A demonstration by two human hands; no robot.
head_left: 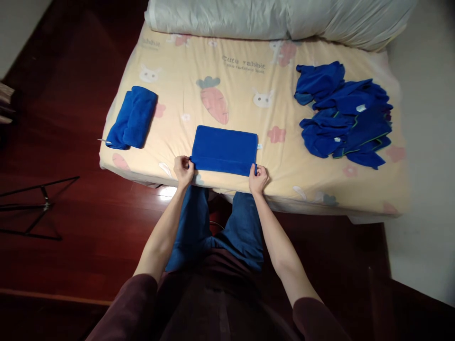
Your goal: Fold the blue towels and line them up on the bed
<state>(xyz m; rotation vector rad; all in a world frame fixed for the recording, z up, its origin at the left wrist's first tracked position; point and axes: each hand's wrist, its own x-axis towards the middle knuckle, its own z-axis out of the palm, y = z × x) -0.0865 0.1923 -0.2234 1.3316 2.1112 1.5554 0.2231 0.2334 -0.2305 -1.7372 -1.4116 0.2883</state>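
A blue towel (224, 149) lies flat as a rectangle near the front edge of the bed, with a small white tag at its right side. My left hand (184, 170) pinches its near left corner. At the near right corner, my right hand (259, 178) is closed on the same towel. Two folded blue towels (140, 118) rest at the left, one overlapping the other. On the right is a heap of crumpled blue towels (350, 111), some with green edging and white tags.
The bed (245, 99) has a yellow sheet printed with carrots and rabbits. A pale rolled quilt (220, 19) runs along its far side. A black tripod stand (44, 207) is on the dark red floor (106, 246) at left. A white wall (426, 156) borders the right.
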